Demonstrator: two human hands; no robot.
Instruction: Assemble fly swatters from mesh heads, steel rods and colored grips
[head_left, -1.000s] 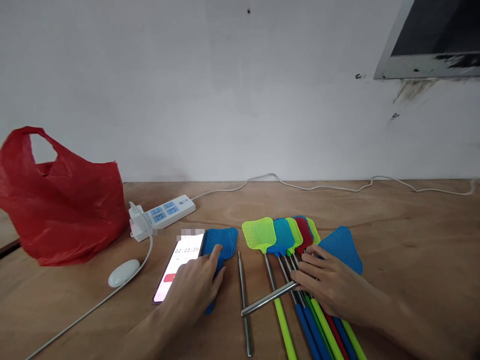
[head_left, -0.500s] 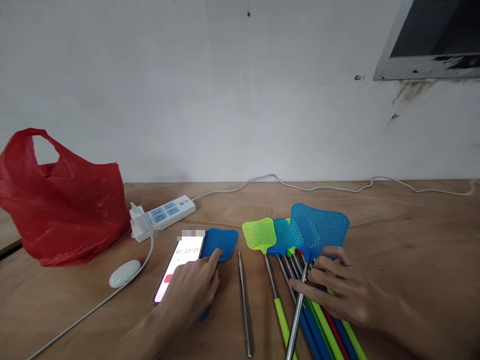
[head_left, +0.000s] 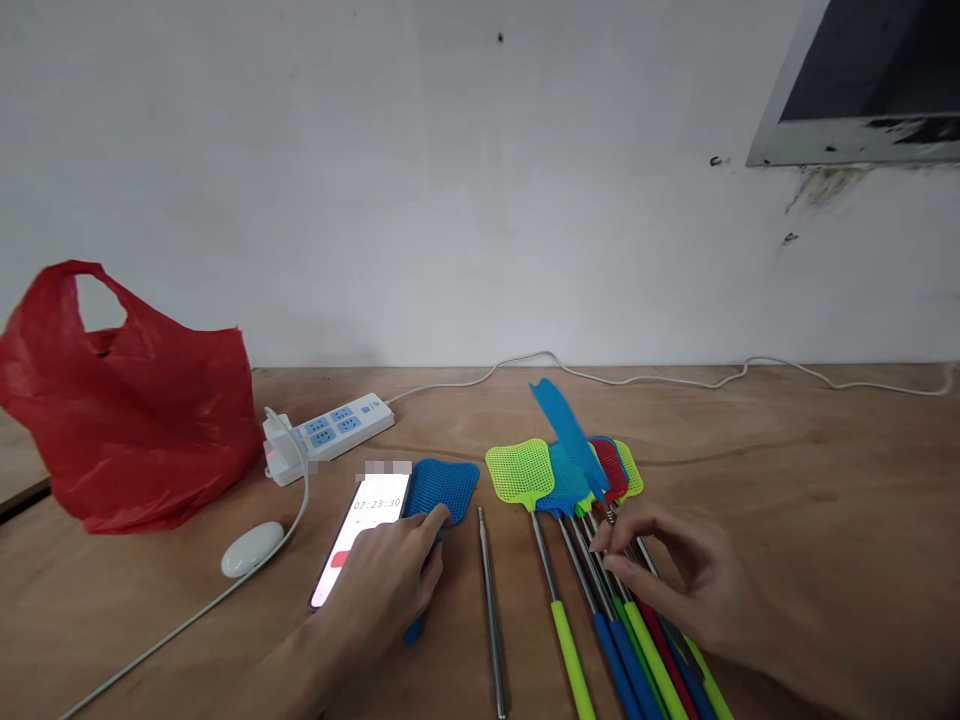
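Note:
My right hand (head_left: 667,570) pinches the shaft of a blue fly swatter (head_left: 562,420) just below its head; the head is raised and turned nearly edge-on. Under it lies a fan of fly swatters with metal shafts and coloured grips, among them a lime-green swatter (head_left: 520,472) and a red swatter (head_left: 611,468). My left hand (head_left: 394,565) is closed round the neck of another blue fly swatter (head_left: 446,488), which lies beside the phone; its fingers partly hide the shaft. Between my hands lies a loose metal rod (head_left: 491,610).
A lit phone (head_left: 367,520) showing a timer lies by my left wrist. Farther left are a white power strip (head_left: 337,430), a white mouse-like oval (head_left: 251,549) with a cable, and a red plastic bag (head_left: 142,410). A white cord (head_left: 645,380) runs along the wall.
The swatter in my right hand has turned from face-on to edge-on, and its head has moved left. Red and green swatter heads behind it now show. My left hand stays in place.

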